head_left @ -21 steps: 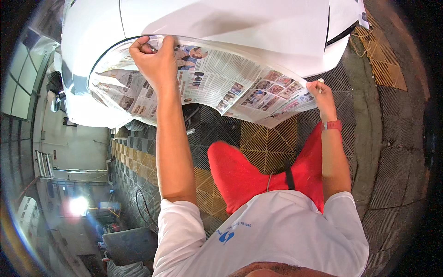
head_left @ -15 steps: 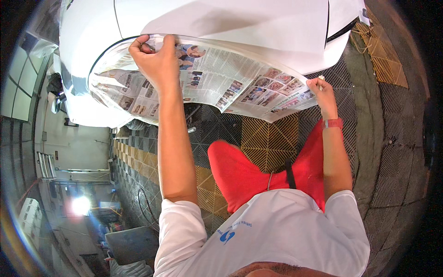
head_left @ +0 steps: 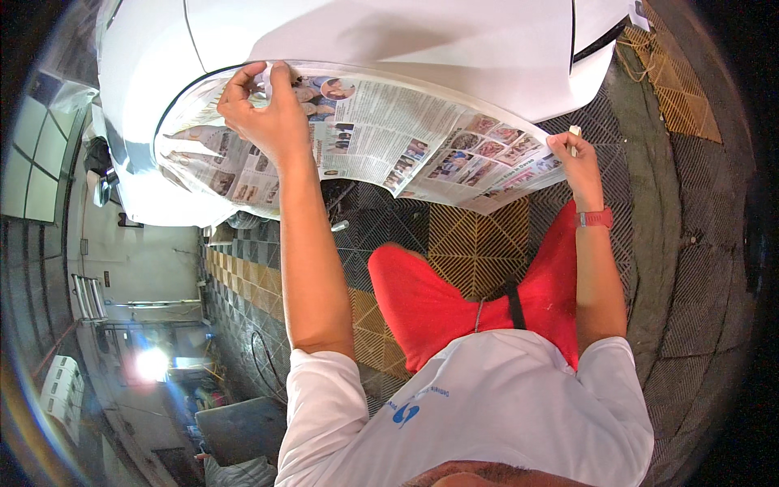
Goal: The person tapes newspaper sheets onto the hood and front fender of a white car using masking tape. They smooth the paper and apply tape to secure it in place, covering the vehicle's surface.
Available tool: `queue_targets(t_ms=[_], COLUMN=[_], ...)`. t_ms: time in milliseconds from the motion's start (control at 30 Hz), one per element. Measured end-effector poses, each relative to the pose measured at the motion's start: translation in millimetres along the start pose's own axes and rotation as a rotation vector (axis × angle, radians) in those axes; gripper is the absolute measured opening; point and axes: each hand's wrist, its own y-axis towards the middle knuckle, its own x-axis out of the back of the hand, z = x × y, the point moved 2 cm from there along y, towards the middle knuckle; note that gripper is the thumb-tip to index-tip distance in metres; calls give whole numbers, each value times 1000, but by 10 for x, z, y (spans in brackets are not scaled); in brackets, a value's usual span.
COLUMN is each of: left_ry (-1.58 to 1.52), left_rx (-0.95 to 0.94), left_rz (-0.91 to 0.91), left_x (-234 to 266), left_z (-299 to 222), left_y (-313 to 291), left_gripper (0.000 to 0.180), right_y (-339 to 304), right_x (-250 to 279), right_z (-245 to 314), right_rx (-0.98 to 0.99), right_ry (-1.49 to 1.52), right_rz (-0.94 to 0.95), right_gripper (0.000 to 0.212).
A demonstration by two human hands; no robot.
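Note:
A sheet of printed newspaper [head_left: 381, 134] hangs across the wheel arch of a white car body [head_left: 454, 40]. Pale tape runs along its curved upper edge. My left hand [head_left: 272, 114] is at that edge, thumb and fingers pinching the newspaper's taped border against the arch, with a pale bit showing between them. At the sheet's right end, my right hand [head_left: 578, 162] pinches the newspaper's corner and holds it out, taut, away from the arch. A small whitish piece sticks up above the right fingers; its kind is unclear. The wheel area behind the sheet is mostly hidden.
Black and tan ribbed tiles [head_left: 479, 243] cover the floor below me. Clear plastic sheeting [head_left: 73, 93] hangs at the far left. A bright lamp [head_left: 152, 364] shines at lower left, near a dark panel [head_left: 239, 434]. String [head_left: 637, 61] lies by the car's right end.
My left hand has shifted slightly left along the taped edge, and its fingers have parted a little around the pale bit. My right hand has moved slightly right with the newspaper corner.

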Motion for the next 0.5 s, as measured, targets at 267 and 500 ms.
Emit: queue_targets(t_ms=[267, 500], left_ry=[63, 80], left_rx=[-50, -95], left_rz=[-22, -29], left_x=[-89, -125], left_z=[38, 80], left_y=[-20, -39], left_gripper=[36, 34], right_y=[-187, -176], right_x=[21, -21], right_z=[92, 17], right_rx=[39, 85], right_ry=[-37, -1], right_rz=[-25, -22], right_gripper=[24, 23])
